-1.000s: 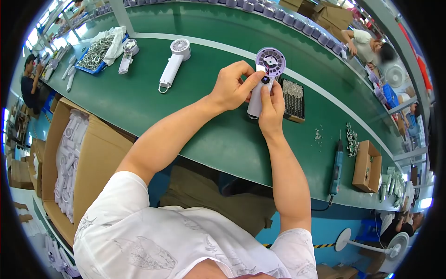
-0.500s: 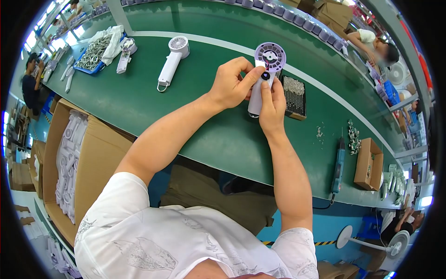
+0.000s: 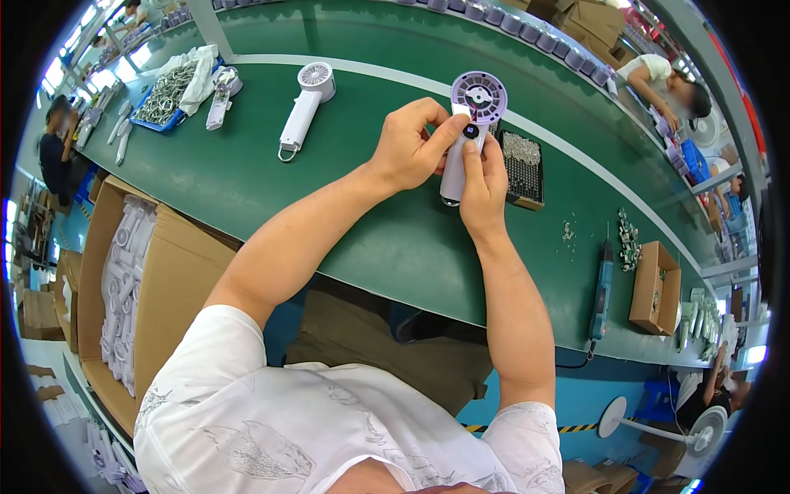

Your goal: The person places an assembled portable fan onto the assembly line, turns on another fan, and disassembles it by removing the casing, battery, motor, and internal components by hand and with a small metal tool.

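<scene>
A handheld fan (image 3: 452,174) with a pale handle and an open round purple head is held above the green table. My right hand (image 3: 484,186) is closed around its handle, thumb just below a small round black display (image 3: 470,131) that glows with digits. From the other side, my left hand (image 3: 409,148) is closed on the upper handle, its thumb and finger at a white piece (image 3: 460,110) near the neck. Red wire shows beside that piece. The left fingertips are partly hidden behind the handle.
Another fan (image 3: 301,117) and an opened fan part (image 3: 220,100) lie left, near a blue tray (image 3: 167,123) of metal rings. A black tray of screws (image 3: 523,169), an electric screwdriver (image 3: 602,288) and a small carton (image 3: 655,288) lie right. A large carton (image 3: 185,288) holds white parts.
The display now shows lit digits, where its glow was a smaller mark before. Both hands keep nearly the same hold. At the right, a co-worker has shifted slightly.
</scene>
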`<state>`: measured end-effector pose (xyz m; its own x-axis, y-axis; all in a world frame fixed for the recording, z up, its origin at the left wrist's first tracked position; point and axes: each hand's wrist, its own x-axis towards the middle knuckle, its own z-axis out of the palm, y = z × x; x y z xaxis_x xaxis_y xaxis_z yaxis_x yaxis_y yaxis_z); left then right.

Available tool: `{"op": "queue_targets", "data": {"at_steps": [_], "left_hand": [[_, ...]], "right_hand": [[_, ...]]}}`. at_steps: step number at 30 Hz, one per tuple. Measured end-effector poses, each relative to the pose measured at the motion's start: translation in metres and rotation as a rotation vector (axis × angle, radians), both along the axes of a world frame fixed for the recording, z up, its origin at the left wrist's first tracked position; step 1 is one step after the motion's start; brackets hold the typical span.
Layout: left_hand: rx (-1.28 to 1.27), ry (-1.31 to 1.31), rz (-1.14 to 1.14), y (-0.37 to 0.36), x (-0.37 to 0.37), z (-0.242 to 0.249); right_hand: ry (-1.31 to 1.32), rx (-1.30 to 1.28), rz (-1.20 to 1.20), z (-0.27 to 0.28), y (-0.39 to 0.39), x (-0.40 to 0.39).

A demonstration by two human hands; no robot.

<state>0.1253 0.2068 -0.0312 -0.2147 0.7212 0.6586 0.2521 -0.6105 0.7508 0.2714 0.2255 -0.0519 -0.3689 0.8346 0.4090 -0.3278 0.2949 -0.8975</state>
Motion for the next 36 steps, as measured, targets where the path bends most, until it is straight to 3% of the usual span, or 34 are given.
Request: {"op": "queue_targets", "data": {"at_steps": [36], "left_hand": [[0.005,0.023,0.010,0.0007,-0.0010,-0.0005]], "right_hand": [[-0.001,0.025,-0.011,0.0048,-0.0017,0.0001]]}}
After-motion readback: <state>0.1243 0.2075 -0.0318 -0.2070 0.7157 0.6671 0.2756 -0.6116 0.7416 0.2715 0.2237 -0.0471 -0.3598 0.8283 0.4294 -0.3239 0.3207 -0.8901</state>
